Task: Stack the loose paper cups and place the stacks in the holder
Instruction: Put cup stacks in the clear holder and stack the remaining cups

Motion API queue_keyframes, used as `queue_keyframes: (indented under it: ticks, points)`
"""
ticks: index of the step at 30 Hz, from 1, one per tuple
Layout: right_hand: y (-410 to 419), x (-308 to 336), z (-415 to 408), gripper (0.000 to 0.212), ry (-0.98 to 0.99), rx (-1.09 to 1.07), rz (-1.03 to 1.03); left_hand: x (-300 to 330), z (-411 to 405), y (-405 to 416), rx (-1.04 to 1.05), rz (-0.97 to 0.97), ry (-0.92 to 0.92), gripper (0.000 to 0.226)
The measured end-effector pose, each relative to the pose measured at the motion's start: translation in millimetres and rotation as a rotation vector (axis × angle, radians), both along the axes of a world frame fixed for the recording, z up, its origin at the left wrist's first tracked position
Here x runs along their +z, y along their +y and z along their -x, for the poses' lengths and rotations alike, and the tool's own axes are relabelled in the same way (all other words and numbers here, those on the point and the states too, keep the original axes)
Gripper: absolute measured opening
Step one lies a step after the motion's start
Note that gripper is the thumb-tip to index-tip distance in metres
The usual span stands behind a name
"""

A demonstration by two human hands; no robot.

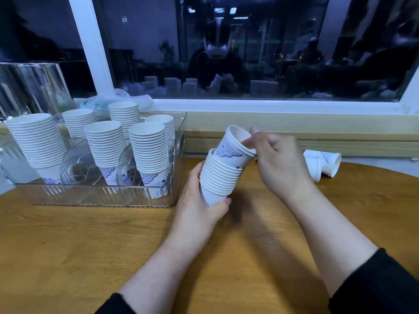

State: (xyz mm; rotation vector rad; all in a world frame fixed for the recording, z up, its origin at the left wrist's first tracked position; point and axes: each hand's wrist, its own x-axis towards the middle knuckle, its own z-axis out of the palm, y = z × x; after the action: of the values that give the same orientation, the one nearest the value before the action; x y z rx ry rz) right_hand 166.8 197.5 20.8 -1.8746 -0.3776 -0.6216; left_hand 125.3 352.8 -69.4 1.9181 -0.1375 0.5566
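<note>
My left hand (199, 200) grips a stack of white paper cups (218, 177) near its base, tilted to the right above the table. My right hand (278, 159) pinches the rim of a small nested set of cups with a blue pattern (235, 146), whose bottom sits tilted in the mouth of the stack. A clear plastic holder (108, 198) stands at the left with several tall cup stacks (149, 152) in it. Loose cups (322, 163) lie on their sides on the table to the right of my right hand.
The round wooden table (90, 245) runs up to a wooden ledge (294, 125) under a dark window. A clear container (31, 87) and a plastic bag (127, 100) sit behind the holder.
</note>
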Motion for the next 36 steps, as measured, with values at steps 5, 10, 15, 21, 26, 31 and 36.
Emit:
queue_keyframes:
  ticks: [5, 10, 15, 21, 26, 31, 36]
  points:
    - [-18, -31, -8, 0.031, -0.183, -0.076, -0.039, 1, 0, 0, -0.059, 0.037, 0.027, 0.077]
    - [-22, -45, -5, 0.039, -0.189, 0.055, 0.068, 0, 2, -4, -0.103, 0.007, 0.045, 0.078]
    - [-26, -55, -8, 0.036, -0.280, -0.059, 0.078, 0, 2, -3, -0.103, -0.003, 0.028, 0.093]
    - [-108, -82, -38, 0.030, 0.148, -0.673, -0.287, -1, -7, -15, -0.135, 0.015, 0.068, 0.093]
    - [-129, -98, -60, 0.049, 0.410, -0.591, -0.341, -2, -27, -34, -0.175, 0.013, 0.076, 0.090]
    - [-126, -96, -78, 0.011, 0.409, -0.552, -0.278, -3, -36, -35, -0.175, 0.032, 0.075, 0.087]
    - [-116, -88, -79, 0.016, 0.252, -0.547, -0.320, -3, -34, -36, -0.166, 0.023, 0.070, 0.088]
